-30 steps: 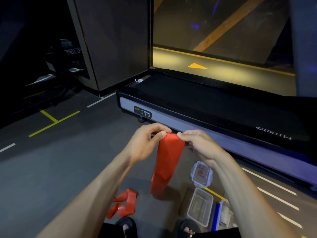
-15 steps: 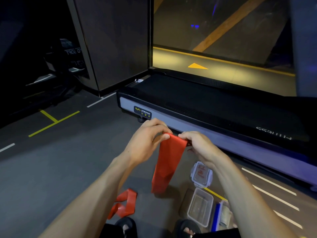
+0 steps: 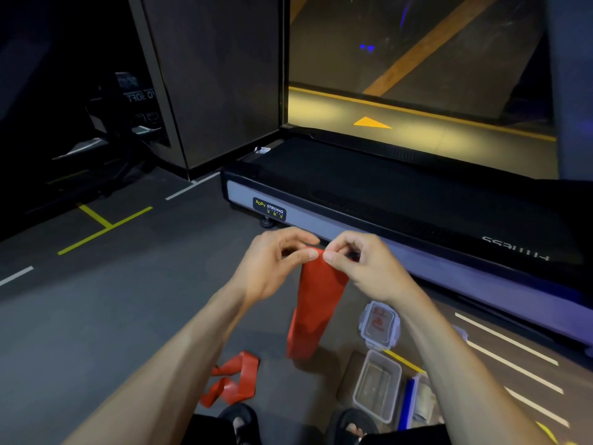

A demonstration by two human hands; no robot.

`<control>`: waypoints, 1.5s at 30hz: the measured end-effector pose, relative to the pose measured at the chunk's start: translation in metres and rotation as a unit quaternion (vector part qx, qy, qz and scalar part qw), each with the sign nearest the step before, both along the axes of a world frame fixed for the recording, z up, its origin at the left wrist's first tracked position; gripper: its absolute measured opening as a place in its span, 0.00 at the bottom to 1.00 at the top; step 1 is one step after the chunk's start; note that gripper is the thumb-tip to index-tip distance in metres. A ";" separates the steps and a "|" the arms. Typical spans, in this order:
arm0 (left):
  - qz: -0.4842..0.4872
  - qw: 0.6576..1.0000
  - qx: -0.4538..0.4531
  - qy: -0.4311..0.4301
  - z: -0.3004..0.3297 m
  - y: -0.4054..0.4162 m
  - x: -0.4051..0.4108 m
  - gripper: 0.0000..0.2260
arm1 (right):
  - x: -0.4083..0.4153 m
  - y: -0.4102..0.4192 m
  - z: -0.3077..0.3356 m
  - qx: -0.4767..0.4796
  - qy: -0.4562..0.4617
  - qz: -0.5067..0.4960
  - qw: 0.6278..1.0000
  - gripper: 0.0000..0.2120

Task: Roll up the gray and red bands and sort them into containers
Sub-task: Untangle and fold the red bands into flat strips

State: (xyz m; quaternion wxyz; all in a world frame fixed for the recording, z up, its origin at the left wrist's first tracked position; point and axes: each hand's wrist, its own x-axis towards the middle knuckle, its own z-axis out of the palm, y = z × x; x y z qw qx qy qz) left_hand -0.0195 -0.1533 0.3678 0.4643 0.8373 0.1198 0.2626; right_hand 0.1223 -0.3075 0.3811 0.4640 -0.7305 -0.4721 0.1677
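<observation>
On the far left, yellow floor markings (image 3: 102,224) cross the dark gym floor (image 3: 96,316). Nearer your feet, a second red band (image 3: 231,379) lies loosely crumpled on the floor, just left of your left sandal (image 3: 239,419).

Your left hand (image 3: 272,261) is raised in front of you, its thumb and forefinger pinching the top edge of the red band (image 3: 317,303); the other fingers (image 3: 298,234) curl loosely above. The band hangs straight down from that pinch, its lower end just above the floor or touching it; you cannot tell which from here. Your right hand (image 3: 362,268) pinches the same top edge just beside the left, thumb and forefinger closed on the red material, the rest of the fingers arched over it. The two hands nearly touch at the band's top.

Below your right forearm, a clear container lid (image 3: 380,324) with clip tabs lies flat on the floor. Nearer you stands an open clear plastic container (image 3: 377,385), and right beside it a second container (image 3: 420,399) with a blue edge, holding something pale that is too unclear to name. Your right sandal (image 3: 354,423) sits just before them.

Behind everything runs the treadmill (image 3: 401,200), its side rail bearing a "BODY STRONG" label (image 3: 269,209). White floor lines (image 3: 513,364) stripe the floor on the right.
</observation>
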 end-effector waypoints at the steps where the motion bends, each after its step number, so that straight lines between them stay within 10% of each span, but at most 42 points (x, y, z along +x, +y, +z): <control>1: -0.006 1.000 -0.024 -0.003 -0.002 -0.001 0.001 0.09 | -0.001 0.001 0.001 0.002 0.007 -0.004 1.000 0.04; 12: -0.050 0.994 -0.094 0.012 -0.008 -0.003 0.002 0.14 | 0.001 0.002 0.004 -0.012 0.122 -0.011 0.992 0.06; 21: -0.046 0.994 0.096 0.009 -0.002 -0.009 0.000 0.08 | -0.005 -0.001 0.004 -0.013 0.284 0.006 0.959 0.05; 30: -0.026 0.985 0.165 0.050 -0.003 0.000 -0.001 0.05 | -0.004 -0.003 -0.001 -0.030 0.025 0.032 0.999 0.09; 35: -0.028 0.998 0.047 0.023 -0.004 -0.006 0.000 0.06 | -0.002 0.000 0.000 -0.016 -0.053 0.010 0.998 0.04; 45: -0.014 0.994 -0.110 -0.008 -0.015 -0.015 0.008 0.06 | -0.001 0.004 0.001 0.013 -0.012 -0.063 0.998 0.09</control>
